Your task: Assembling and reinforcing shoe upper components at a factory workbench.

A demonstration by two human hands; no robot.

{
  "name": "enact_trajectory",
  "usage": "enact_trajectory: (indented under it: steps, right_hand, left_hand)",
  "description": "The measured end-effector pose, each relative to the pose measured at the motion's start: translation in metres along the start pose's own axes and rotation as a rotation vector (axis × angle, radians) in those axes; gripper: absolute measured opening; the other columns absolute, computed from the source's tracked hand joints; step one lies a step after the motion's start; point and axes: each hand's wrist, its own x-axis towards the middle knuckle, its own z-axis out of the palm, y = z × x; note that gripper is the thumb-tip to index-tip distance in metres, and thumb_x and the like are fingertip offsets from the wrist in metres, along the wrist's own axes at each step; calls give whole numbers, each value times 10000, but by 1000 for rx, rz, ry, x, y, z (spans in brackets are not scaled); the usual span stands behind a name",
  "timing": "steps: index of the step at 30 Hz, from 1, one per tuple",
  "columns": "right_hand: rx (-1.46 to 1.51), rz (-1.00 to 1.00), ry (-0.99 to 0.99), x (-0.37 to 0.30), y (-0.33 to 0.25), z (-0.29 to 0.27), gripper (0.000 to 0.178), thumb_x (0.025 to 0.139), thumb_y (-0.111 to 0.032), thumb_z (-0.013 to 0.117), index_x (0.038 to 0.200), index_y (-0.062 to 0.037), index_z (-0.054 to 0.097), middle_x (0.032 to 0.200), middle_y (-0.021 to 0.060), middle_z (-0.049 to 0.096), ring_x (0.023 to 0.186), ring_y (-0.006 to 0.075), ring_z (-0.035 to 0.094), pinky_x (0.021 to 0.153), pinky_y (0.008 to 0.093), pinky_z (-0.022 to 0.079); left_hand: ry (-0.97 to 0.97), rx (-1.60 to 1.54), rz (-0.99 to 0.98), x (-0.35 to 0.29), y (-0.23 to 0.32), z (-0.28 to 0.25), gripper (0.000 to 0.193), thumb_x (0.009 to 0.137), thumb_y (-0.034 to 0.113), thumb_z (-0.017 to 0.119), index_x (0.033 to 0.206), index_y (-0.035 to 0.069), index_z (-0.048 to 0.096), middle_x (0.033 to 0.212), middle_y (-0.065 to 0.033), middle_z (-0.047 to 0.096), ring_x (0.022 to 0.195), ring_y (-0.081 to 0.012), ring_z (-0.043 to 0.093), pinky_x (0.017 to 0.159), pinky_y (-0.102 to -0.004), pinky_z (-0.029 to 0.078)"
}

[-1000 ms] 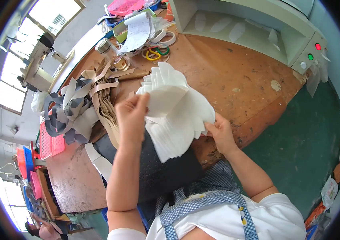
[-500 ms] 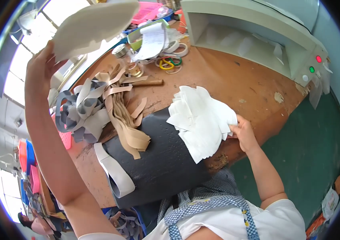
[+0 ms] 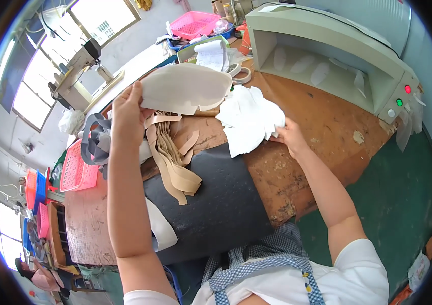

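Observation:
My left hand [image 3: 128, 113] is raised over the far left of the bench, closed on the edge of a large off-white curved sheet piece [image 3: 188, 87]. That piece hangs in the air above the tan strips and hides part of the table behind it. With its fingers and thumb, my right hand [image 3: 291, 136] grips the right edge of a fanned stack of white cut pieces [image 3: 251, 118]. The stack is just beyond the black mat [image 3: 216, 198]. Tan strips [image 3: 172, 162] lie in a bundle across the mat's far left part.
A grey-white box machine [image 3: 327, 56] with an open front and lit buttons stands at the back right. Tape rolls [image 3: 241, 75] and a notepad [image 3: 211, 55] sit behind the pieces. Grey strips [image 3: 94, 140] and a pink basket [image 3: 80, 168] are at the left.
My left hand has brought the large off-white piece down and to the right, over the bench. My right hand has shifted the white stack farther from me.

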Motion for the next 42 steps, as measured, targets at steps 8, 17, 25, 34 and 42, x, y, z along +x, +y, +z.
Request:
enact_trajectory:
  steps: [8,17,25,34,42]
  right_hand:
    - [-170,-57,-152,-40,-51,29,514,1008,-361,519,1361,5,447,1341,214,523,1123,324,617,824,384,554]
    - [125,128,-175,-76,-49,8,372,931,-108,556,1277,26,533,1116,112,667,986,182,672,863,317,543]
    - [-29,217,-295,-119,-50,20,442,914,-57,582,1347,-3,512,1198,85,644,1059,174,634,935,326,505]
    - [-499,-132,-109,-116,-52,33,176,891,-74,704,1044,-1,654,929,34,687,869,75,634,735,230,517]
    - [-629,-40,-135,-130,-55,48,133,825,-88,777,830,3,680,806,30,690,702,76,626,628,239,510]
  left_hand:
    - [72,143,142,-51,-38,35,246,1035,205,506,962,10,637,832,-21,618,784,-104,596,665,-275,495]
    - [-739,703,697,-185,-92,107,355,821,166,739,1121,5,640,1207,-136,655,1115,-306,636,924,-400,527]
    - [-56,177,108,-160,-114,120,229,910,73,667,1124,-3,636,980,-115,697,881,-175,685,739,-323,540]
    - [-176,-9,-94,-172,-144,123,221,935,180,639,928,-39,665,697,-39,634,651,-60,554,608,-244,451]
    - [-167,225,-118,-163,-135,127,310,926,226,650,821,-66,636,557,-68,543,532,-67,447,499,-294,396]
